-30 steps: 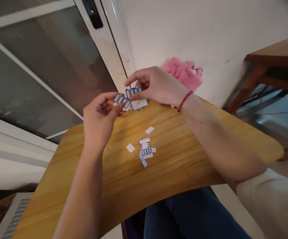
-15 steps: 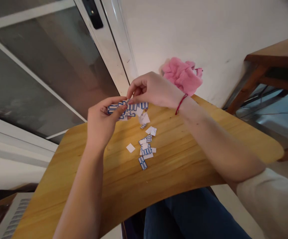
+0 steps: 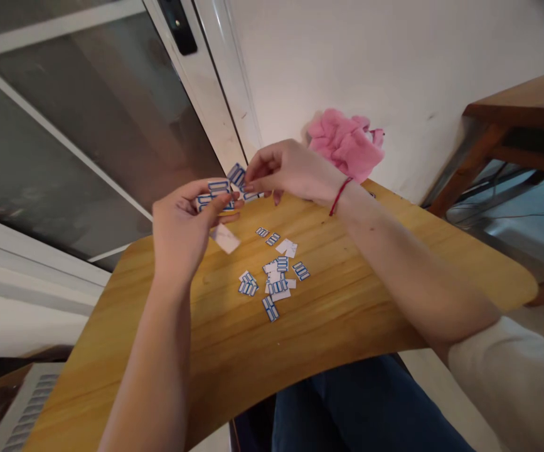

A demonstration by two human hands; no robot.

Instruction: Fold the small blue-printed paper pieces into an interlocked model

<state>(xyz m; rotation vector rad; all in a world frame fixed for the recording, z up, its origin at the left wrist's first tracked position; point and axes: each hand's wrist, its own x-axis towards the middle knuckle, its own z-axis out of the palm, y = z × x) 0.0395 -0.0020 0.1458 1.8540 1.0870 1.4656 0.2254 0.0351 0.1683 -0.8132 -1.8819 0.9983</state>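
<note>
Door [image 3: 106,119]: glazed, at left. Tabletop [image 3: 356,301]: wood. Cloth [image 3: 344,144]: pink, bundled, beyond the tabletop's far edge. Left hand [image 3: 184,216]: thumb and fingers pinching several blue-marked cards [image 3: 219,187]. Right hand [image 3: 290,169]: fingertips pinching further cards [image 3: 236,175], just beside. Loose cards [image 3: 278,287]: blue-marked or white, some overlapping, on the tabletop between the forearms. White card [image 3: 225,238]: single, just below the left hand.

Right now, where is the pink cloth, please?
In the head view, the pink cloth is right of centre, just beyond the right hand, by the white wall.
</note>
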